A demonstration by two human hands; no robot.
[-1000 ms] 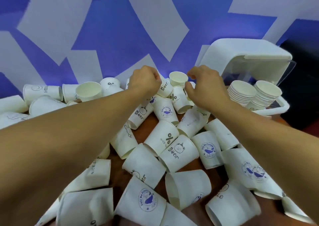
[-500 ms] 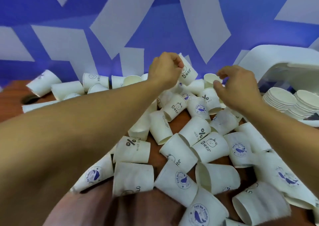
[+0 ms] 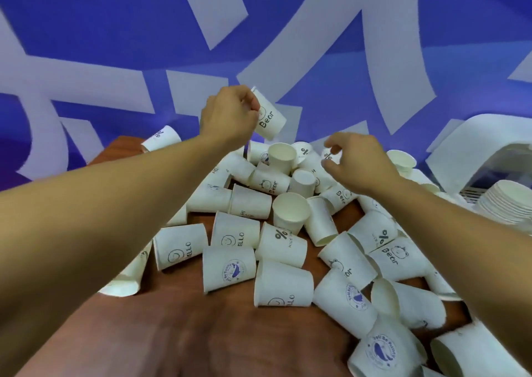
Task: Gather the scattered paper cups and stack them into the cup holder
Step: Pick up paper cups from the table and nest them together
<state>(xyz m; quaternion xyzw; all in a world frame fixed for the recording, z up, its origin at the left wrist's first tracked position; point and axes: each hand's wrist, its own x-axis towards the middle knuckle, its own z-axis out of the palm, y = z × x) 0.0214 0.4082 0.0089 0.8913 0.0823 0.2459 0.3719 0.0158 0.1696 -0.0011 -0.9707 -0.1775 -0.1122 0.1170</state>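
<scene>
Near: scattered paper cups (image 3: 283,283) lying on sides on brown table (image 3: 201,333), nearest cut by frame edge. Right: stacked cups (image 3: 506,201), cup holder (image 3: 472,143), both half out of frame. Right hand (image 3: 357,160) curled over "%" cup (image 3: 328,155); cannot tell if grasping. Far: left hand (image 3: 230,114) clenched on Bear cup (image 3: 270,117), higher above pile than before, tilted, free end down-right, other end hidden.

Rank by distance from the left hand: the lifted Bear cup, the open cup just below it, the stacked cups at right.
1. Bear cup: in the left hand's grip.
2. Open cup: just below, right.
3. Stacked cups: far right edge.
</scene>
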